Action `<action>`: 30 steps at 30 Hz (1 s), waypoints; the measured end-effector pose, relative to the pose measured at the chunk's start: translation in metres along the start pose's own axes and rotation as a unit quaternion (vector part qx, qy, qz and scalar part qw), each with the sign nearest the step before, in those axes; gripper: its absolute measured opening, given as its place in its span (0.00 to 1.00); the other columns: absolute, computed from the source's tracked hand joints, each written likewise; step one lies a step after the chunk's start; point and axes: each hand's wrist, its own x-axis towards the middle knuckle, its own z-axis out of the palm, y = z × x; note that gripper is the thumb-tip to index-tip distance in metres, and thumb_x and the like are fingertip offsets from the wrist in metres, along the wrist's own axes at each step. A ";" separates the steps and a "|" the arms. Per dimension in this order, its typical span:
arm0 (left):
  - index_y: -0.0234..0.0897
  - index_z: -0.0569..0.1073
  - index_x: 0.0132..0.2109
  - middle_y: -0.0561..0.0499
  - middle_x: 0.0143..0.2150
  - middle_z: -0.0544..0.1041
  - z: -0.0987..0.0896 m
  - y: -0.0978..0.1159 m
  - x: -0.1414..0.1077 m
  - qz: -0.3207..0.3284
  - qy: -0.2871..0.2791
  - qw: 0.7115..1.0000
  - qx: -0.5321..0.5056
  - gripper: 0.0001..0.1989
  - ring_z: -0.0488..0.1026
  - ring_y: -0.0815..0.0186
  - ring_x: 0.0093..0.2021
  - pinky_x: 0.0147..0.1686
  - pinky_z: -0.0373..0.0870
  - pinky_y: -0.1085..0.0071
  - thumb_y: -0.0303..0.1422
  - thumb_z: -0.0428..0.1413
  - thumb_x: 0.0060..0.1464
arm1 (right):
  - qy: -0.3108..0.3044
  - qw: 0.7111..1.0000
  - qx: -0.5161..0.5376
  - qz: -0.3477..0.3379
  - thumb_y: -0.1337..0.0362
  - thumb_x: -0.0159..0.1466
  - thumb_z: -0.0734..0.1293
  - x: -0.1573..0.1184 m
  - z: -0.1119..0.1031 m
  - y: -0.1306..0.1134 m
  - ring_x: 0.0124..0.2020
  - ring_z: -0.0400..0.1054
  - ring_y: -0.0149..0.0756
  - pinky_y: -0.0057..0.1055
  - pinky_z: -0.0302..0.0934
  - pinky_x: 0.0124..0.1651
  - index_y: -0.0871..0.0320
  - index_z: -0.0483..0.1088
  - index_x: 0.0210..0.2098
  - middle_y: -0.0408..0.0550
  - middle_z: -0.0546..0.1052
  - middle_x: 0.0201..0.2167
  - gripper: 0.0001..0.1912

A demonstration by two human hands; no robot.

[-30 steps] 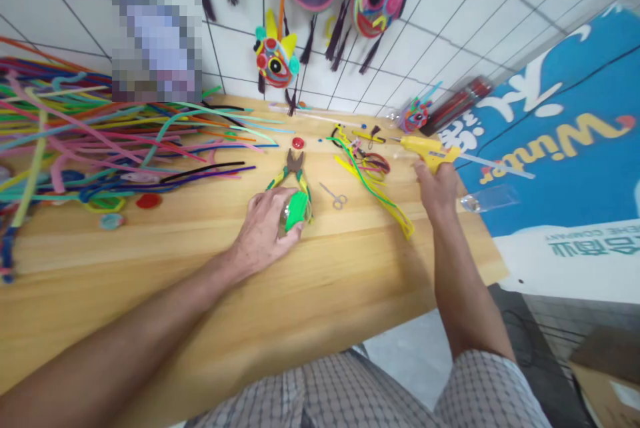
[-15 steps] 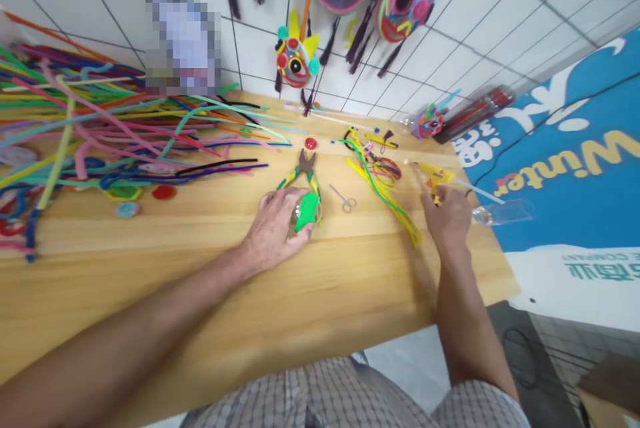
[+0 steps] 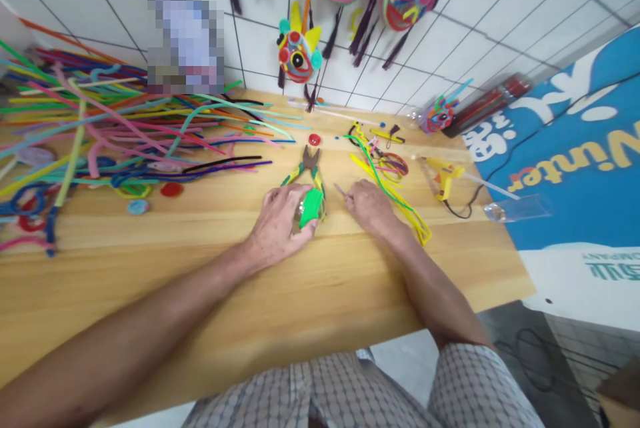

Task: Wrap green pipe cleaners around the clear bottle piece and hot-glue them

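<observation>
Left hand (image 3: 274, 225) curved round a clear, green-patched piece (image 3: 312, 207), fingers and thumb gripping its sides. Right hand (image 3: 371, 208) bunched at the scissors (image 3: 340, 189); couldn't tell whether its fingers pinched. Piece sat by the pliers (image 3: 312, 160): probably light, slick, crushable, best cupped gently. Scissors, mostly covered: likely stiff, light; loops the surest hold.

The person's bare left forearm (image 3: 150, 325) slants forward and rightward from the lower left; its wrist runs nearly straight into the bare left hand (image 3: 280, 225), back upward, fingers curled and thumb opposed in a grip; the bare right forearm (image 3: 437, 288) angles forward and leftward from a grey checked fabric sleeve (image 3: 477, 385); the bare right hand (image 3: 373, 208), also back upward, has bent fingers, their tips drawn together.
</observation>
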 end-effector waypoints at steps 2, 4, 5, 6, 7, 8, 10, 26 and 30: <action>0.39 0.63 0.66 0.39 0.62 0.75 0.000 0.000 0.000 -0.005 -0.001 1.000 0.002 0.27 0.73 0.47 0.63 0.62 0.66 0.48 0.35 0.56 0.62 | -0.017 0.999 -0.025 0.014 0.70 0.72 0.63 -0.002 -0.004 -0.006 0.49 0.76 0.51 0.36 0.63 0.47 0.64 0.75 0.45 0.64 0.81 0.45 0.08; 0.39 0.63 0.67 0.39 0.63 0.75 0.001 0.000 0.000 -0.006 0.000 1.000 0.003 0.28 0.73 0.47 0.63 0.62 0.66 0.48 0.35 0.56 0.62 | -0.029 0.999 -0.035 0.023 0.71 0.74 0.60 -0.003 -0.008 -0.009 0.49 0.77 0.50 0.36 0.63 0.47 0.65 0.73 0.49 0.64 0.82 0.45 0.11; 0.40 0.63 0.67 0.40 0.63 0.75 0.001 0.000 -0.001 -0.005 0.001 1.000 0.004 0.28 0.74 0.48 0.62 0.62 0.66 0.49 0.35 0.56 0.62 | -0.035 0.999 -0.034 0.025 0.72 0.74 0.60 -0.004 -0.009 -0.009 0.49 0.77 0.50 0.36 0.62 0.47 0.65 0.73 0.50 0.63 0.82 0.45 0.11; 0.39 0.62 0.67 0.40 0.63 0.76 0.001 0.000 -0.001 -0.002 0.002 1.000 0.006 0.28 0.74 0.48 0.62 0.62 0.66 0.49 0.35 0.56 0.62 | -0.039 0.999 -0.027 0.025 0.73 0.73 0.60 -0.005 -0.011 -0.008 0.49 0.77 0.50 0.36 0.62 0.47 0.65 0.72 0.51 0.63 0.82 0.45 0.12; 0.39 0.62 0.67 0.39 0.63 0.76 0.000 0.001 -0.001 0.000 0.003 1.000 0.008 0.27 0.74 0.48 0.62 0.62 0.66 0.49 0.35 0.56 0.62 | -0.041 0.999 -0.015 0.023 0.74 0.72 0.61 -0.007 -0.011 -0.005 0.48 0.77 0.49 0.35 0.62 0.47 0.65 0.72 0.51 0.62 0.82 0.44 0.12; 0.39 0.62 0.66 0.39 0.63 0.76 0.000 0.001 -0.001 0.001 0.003 1.000 0.011 0.27 0.74 0.49 0.62 0.62 0.66 0.49 0.35 0.56 0.62 | -0.039 0.999 0.001 0.020 0.75 0.70 0.61 -0.008 -0.012 -0.001 0.48 0.77 0.48 0.35 0.62 0.47 0.64 0.72 0.50 0.61 0.82 0.44 0.12; 0.39 0.62 0.66 0.39 0.63 0.76 0.000 0.000 0.000 0.002 0.001 1.000 0.014 0.27 0.74 0.49 0.62 0.62 0.66 0.49 0.35 0.56 0.62 | -0.018 0.999 0.045 0.007 0.76 0.68 0.62 -0.012 -0.009 0.010 0.47 0.76 0.46 0.34 0.63 0.47 0.62 0.73 0.47 0.58 0.82 0.44 0.12; 0.37 0.62 0.67 0.37 0.62 0.75 0.000 -0.001 -0.001 0.008 -0.009 1.000 0.011 0.28 0.73 0.48 0.63 0.61 0.66 0.50 0.39 0.56 0.63 | 0.254 0.874 0.323 -0.259 0.70 0.73 0.66 -0.064 0.002 -0.022 0.27 0.69 0.30 0.28 0.60 0.32 0.54 0.72 0.40 0.41 0.76 0.27 0.05; 0.38 0.61 0.67 0.38 0.63 0.75 0.000 -0.002 -0.001 0.005 -0.009 1.000 0.015 0.28 0.73 0.49 0.64 0.61 0.66 0.51 0.40 0.55 0.63 | 0.234 0.875 0.337 -0.259 0.70 0.72 0.66 -0.059 0.015 -0.028 0.25 0.66 0.30 0.28 0.59 0.31 0.54 0.71 0.37 0.40 0.74 0.25 0.07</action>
